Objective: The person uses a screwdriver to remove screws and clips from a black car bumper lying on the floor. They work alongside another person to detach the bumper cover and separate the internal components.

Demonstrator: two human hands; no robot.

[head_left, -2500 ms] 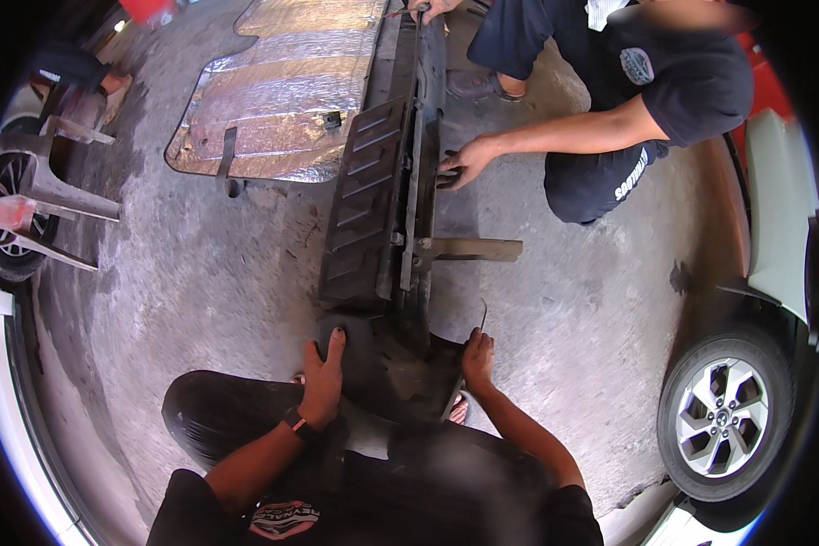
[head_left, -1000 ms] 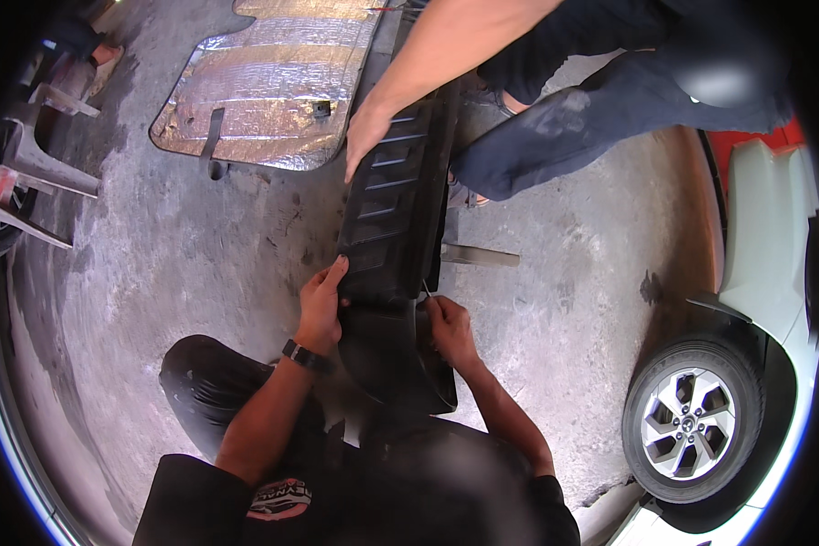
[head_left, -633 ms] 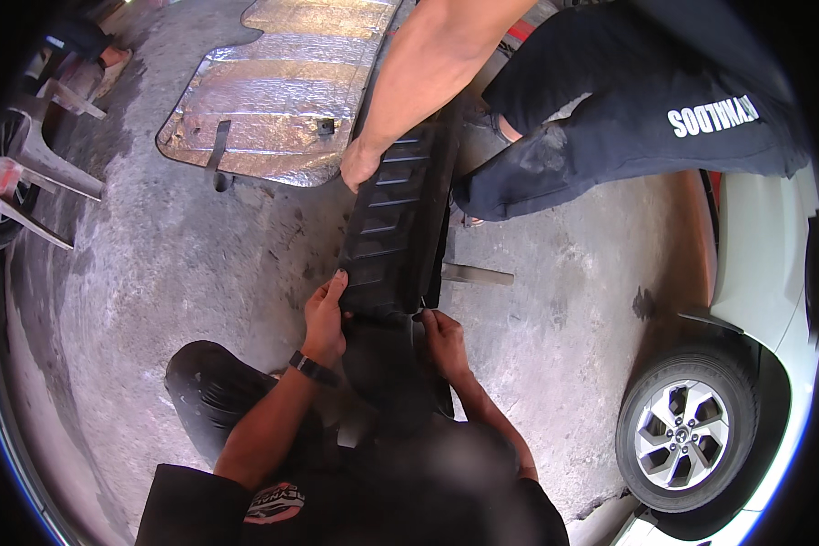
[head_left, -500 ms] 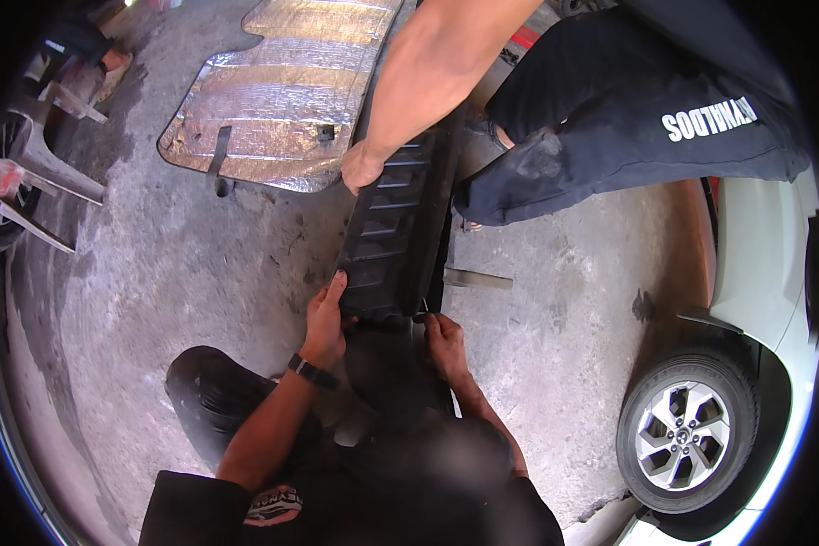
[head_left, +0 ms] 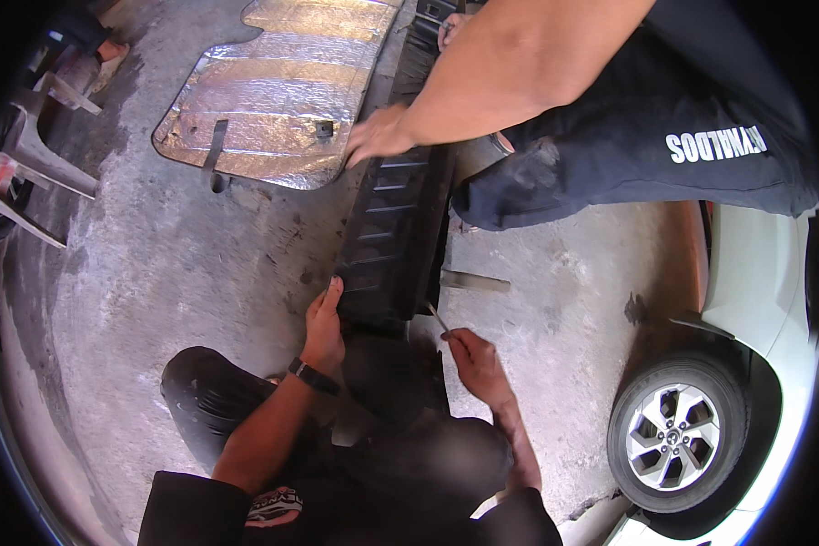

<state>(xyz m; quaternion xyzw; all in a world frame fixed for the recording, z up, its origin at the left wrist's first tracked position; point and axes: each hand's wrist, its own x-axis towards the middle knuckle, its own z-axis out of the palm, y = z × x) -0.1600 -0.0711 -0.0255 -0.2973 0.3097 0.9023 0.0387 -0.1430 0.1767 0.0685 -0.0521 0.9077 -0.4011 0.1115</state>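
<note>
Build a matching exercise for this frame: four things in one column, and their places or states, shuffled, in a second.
Things:
1. left hand
2. right hand
3. foil-faced mat
4. car wheel

Places or states:
A. lies flat on the concrete, upper left
B. pinches a thin metal tool
C. lower right, under a white car body
D. rests on the near edge of the long black panel

Pairs: 1-D, 2-B, 3-A, 4-C

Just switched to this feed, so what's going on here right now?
A person crouches on the concrete floor over a long black ribbed panel. Their left hand rests on its near left edge; the right hand holds a thin tool at its near right corner. A co-worker's hand presses on the far part.
</note>
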